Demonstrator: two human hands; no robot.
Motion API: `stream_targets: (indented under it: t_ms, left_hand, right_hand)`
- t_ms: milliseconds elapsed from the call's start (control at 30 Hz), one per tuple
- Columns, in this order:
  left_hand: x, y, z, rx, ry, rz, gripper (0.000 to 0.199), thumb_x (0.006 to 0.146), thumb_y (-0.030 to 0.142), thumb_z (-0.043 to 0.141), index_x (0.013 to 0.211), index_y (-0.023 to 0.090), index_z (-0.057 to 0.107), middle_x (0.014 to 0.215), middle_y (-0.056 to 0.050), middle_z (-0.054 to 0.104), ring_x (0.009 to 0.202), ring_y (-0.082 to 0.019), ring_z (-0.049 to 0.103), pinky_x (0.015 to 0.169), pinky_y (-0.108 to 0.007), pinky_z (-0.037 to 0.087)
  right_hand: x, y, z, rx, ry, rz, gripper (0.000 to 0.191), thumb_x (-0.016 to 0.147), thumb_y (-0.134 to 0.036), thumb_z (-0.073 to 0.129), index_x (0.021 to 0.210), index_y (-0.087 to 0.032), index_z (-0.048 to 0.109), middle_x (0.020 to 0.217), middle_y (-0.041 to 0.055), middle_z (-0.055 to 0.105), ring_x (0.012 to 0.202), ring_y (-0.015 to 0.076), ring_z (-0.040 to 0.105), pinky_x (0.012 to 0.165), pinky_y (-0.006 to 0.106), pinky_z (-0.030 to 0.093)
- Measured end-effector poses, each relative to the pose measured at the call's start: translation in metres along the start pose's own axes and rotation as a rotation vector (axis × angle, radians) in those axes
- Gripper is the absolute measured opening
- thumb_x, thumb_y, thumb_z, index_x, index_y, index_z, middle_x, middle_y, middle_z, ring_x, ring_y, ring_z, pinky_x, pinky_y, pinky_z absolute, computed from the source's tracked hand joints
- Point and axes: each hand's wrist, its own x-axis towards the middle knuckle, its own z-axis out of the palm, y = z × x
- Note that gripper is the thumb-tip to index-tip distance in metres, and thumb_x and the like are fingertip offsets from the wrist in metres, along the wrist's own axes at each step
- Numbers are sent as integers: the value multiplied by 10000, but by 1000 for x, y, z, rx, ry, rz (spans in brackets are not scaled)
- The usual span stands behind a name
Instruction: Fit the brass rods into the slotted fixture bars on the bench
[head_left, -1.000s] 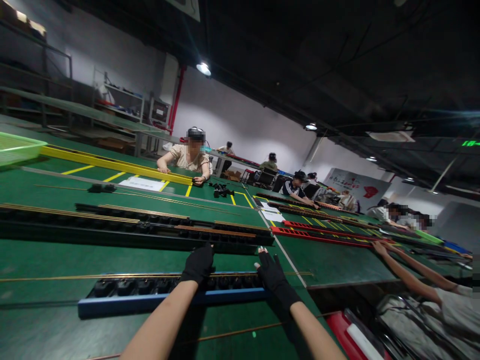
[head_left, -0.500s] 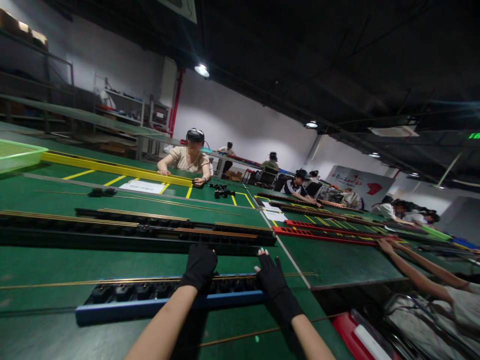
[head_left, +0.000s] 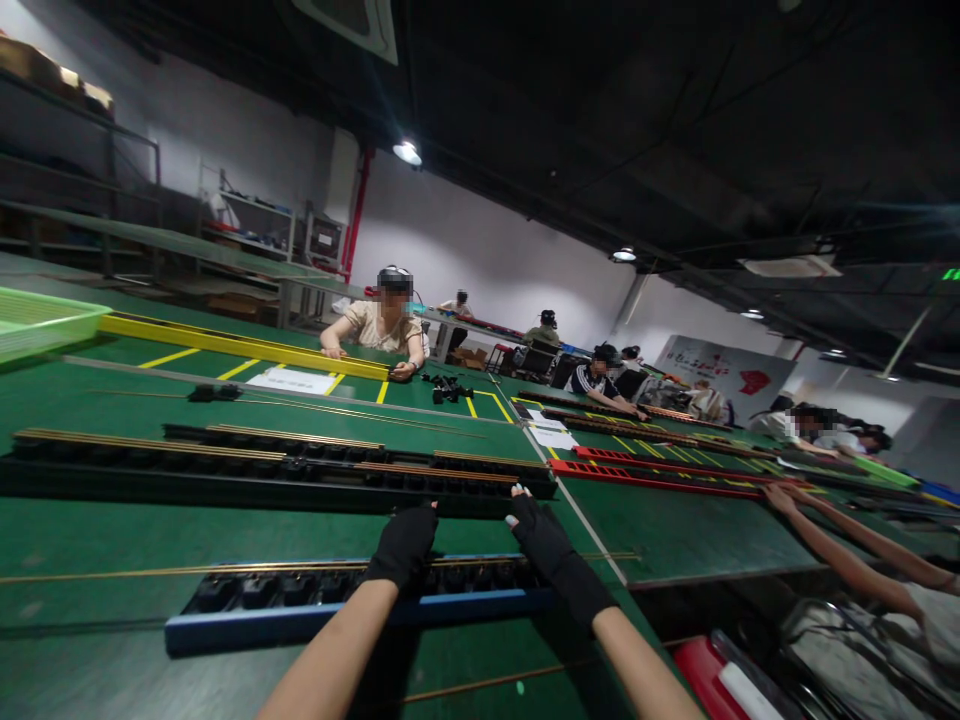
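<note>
Head view: a long, narrow blue trough (head_left: 262, 629) lies on the green table (head_left: 112, 540), directly in front of the person, running crosswise between the table's near side and a black trough (head_left: 225, 494) farther back. Its near wall is smooth, straight and plain blue, squared off at the left end; a thin strip of lighter blue shows along the far rim. A close row of chunky black blocks (head_left: 257, 592) fills the inside, dark enough that their finer shape is hard to read. Thin gold rods (head_left: 300, 567) lie lengthwise over the blocks toward the far side, reaching out past both ends of the trough. The right end is partly covered by the person's arm.

Both hands wear black gloves that leave the fingertips bare. The left hand (head_left: 405, 545) is above the trough's far side, back up and fingers curled; whether it pinches anything cannot be told. The right hand (head_left: 534, 525) reaches beyond the trough's right part, fingers stretched forward and thumb apart from them, the tips close to the black trough's right end.
</note>
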Motion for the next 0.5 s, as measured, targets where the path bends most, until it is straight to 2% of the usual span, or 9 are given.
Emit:
stream_targets:
  t_ms: [67,167,300,367,500]
  left_hand:
    - [0,0,1,-11,6,-24,411,912,135,447,1298,51,564,1214,-212,673,1130,-266,650,972,-363,495]
    - [0,-1,3,-19,4,-67,512,905,138,457,1403,22,447,1260,-224,647,1153,-276,639,966,-358,500]
    - [1,-1,4,-12,-49,-108,618,877,158,520,1455,7,365,1283,-236,629,1175,-286,625,983,-362,490]
    - [3,-1,5,-8,-54,-91,600,883,165,519,1447,10,383,1285,-244,624,1184,-292,619,986,-379,489]
    - [8,-1,7,-11,-62,-40,408,952,180,408,1302,48,570,1252,-229,648,1168,-300,627,987,-414,484]
  right_hand:
    - [-1,-15,4,-32,39,48,546,997,-366,344,1487,-131,407,1530,152,381,1429,281,379,1141,530,365]
    - [-11,-33,16,-27,6,52,547,997,-406,361,1472,-144,436,1505,156,419,1408,284,414,1136,519,371]
    - [-20,-39,21,-41,-47,54,542,1001,-392,371,1481,-144,415,1514,147,408,1421,270,394,1147,517,351]
    - [-21,-38,20,-51,-51,49,535,1003,-378,381,1485,-146,404,1517,153,406,1428,259,384,1148,510,347]
    - [-15,-36,16,-77,-45,21,481,1005,-361,402,1453,-194,458,1481,152,468,1392,259,442,1116,513,379]
